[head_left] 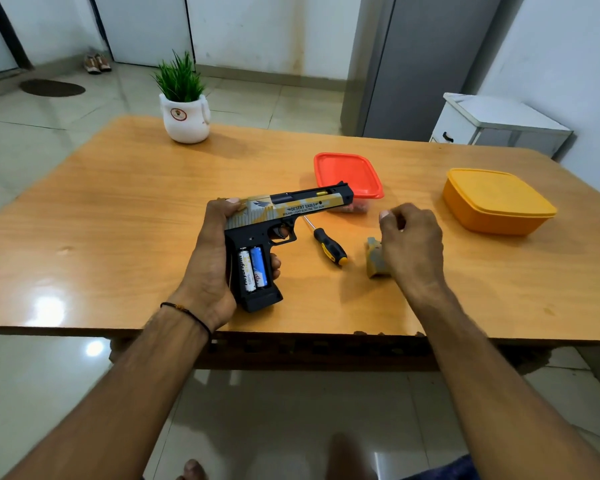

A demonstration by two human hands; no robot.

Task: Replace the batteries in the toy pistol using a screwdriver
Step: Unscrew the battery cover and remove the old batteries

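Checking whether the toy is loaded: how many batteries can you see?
2. A white battery and a blue battery sit side by side in the open grip of the toy pistol. Any inside the closed containers would be hidden.

You have one view only, from the camera worn on your head, so no second view shares any part of the scene. It looks forward and steeply down across the wooden table from its near edge. The lens is wide: the table edges bow, and both your forearms run in from the bottom corners. Your left hand and right hand sit close to the centre of the frame, near the camera. The far field takes in the potted plant on the far left and the floor beyond.
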